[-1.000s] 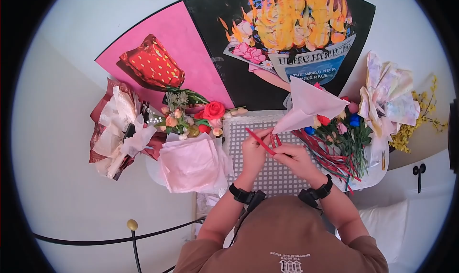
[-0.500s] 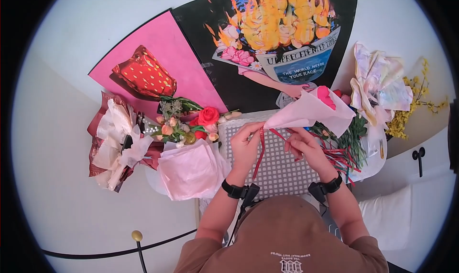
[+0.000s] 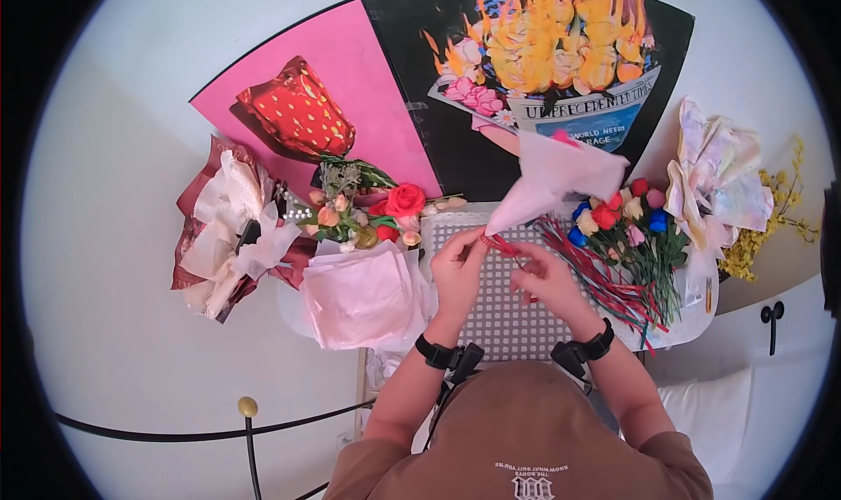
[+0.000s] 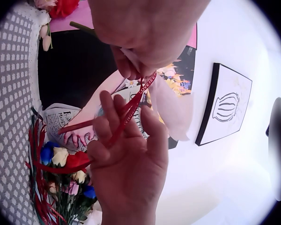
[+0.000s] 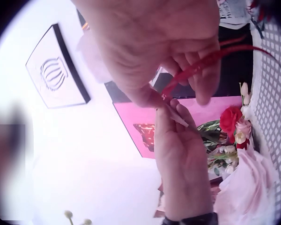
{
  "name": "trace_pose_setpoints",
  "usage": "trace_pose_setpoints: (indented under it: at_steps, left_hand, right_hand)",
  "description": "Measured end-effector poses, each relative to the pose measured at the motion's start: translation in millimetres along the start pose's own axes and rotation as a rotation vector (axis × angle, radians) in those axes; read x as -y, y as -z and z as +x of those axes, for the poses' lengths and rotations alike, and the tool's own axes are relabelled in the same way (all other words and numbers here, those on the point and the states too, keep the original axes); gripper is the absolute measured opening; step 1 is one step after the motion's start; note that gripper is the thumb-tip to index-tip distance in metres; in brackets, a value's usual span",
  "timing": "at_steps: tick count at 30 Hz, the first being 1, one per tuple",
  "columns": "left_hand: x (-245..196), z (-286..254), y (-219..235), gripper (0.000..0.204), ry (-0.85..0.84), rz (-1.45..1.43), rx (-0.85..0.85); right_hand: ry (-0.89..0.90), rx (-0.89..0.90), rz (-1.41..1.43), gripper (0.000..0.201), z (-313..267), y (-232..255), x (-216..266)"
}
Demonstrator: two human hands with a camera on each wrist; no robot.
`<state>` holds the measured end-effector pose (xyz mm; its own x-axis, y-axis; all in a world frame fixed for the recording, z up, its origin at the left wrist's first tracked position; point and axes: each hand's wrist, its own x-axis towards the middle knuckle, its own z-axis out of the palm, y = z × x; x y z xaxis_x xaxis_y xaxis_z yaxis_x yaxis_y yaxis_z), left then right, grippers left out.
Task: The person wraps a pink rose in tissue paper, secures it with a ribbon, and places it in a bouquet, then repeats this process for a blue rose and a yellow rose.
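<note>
The left hand grips the narrow end of a pale pink paper cone that tilts up and to the right. A green stem pokes out past that hand in the left wrist view. Red ribbon with pale lettering runs from the pinched end to the right hand, whose bent fingers hold it between them. From the right wrist, the ribbon crosses the fingers of the right hand, close beside the left hand's fingertips. The ribbon's path behind the fingers is partly hidden.
Left on the table are stacked pink paper sheets and flowers. Loose ribbons and colourful roses lie right, near crumpled wrapping and yellow blossoms. Dark red and cream wrapping stands far left.
The cone has swung from pointing right to pointing up and right. The ribbon end that hung below the left hand is now drawn across to the right hand.
</note>
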<state>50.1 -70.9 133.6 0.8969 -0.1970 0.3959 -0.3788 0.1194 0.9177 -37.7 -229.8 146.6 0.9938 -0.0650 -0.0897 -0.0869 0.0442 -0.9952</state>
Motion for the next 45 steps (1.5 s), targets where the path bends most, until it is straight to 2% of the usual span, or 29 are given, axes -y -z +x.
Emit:
trace_pose_setpoints:
  at_steps: [1,2,3,4,5,6,8,12,18,22,24,28,30,36,39,43,45]
  left_hand:
    - [2,-1,0,0.017,0.085,-0.054,-0.026]
    - [4,-3,-1,0.017,0.170,-0.109,-0.050]
    - [8,-4,-3,0.017,0.165,-0.111,-0.050]
    - [11,-4,-6,0.017,0.244,-0.193,-0.056]
    - [15,-4,-7,0.017,0.322,-0.276,-0.062]
    - [15,-3,-8,0.017,0.316,-0.278,-0.060]
    - [16,-3,-10,0.017,0.401,-0.265,0.006]
    - [26,-4,-18,0.018,0.413,-0.269,0.063]
    - [38,0,-25,0.019,0.492,-0.344,0.065]
    - [37,1,-26,0.019,0.511,-0.374,0.037]
    - [36,1,-24,0.018,0.525,-0.387,0.039]
    - [40,-6,-18,0.018,0.497,-0.426,0.007]
    - [42,-8,-16,0.018,0.488,-0.403,0.000]
    - [40,-10,-11,0.018,0.499,-0.414,-0.019]
    - [38,-13,-11,0.017,0.467,-0.422,0.012]
    - [27,-15,-17,0.016,0.512,-0.408,0.080]
    - [26,-16,-19,0.016,0.511,-0.413,0.104]
  right_hand:
    - [0.001,0.004,-0.002,0.041,1,-3,2]
    - [0.217,-0.127,-0.340,0.042,2,-6,4]
    - [0.436,-0.260,-0.679,0.045,4,-8,7]
    - [0.442,-0.263,-0.681,0.045,7,-8,6]
    - [0.597,-0.342,-0.786,0.042,13,-9,2]
    - [0.750,-0.421,-0.889,0.040,16,-10,0]
    - [0.800,-0.435,-0.906,0.038,21,-9,0]
    - [0.927,-0.401,-0.879,0.029,29,0,-6]
    - [0.836,-0.251,-0.734,0.026,29,10,-13]
    - [0.741,-0.243,-0.568,0.022,29,4,-16]
    - [0.503,-0.261,-0.344,0.017,26,-2,-15]
    - [0.470,-0.200,-0.422,0.013,27,-2,-16]
    - [0.676,-0.091,-0.723,0.012,27,1,-10]
    - [0.752,-0.028,-0.794,0.013,24,-3,-2]
    - [0.797,-0.070,-0.738,0.013,23,-4,-3]
    - [0.801,-0.083,-0.717,0.017,21,6,-6]
    - [0.823,-0.040,-0.748,0.017,20,11,-4]
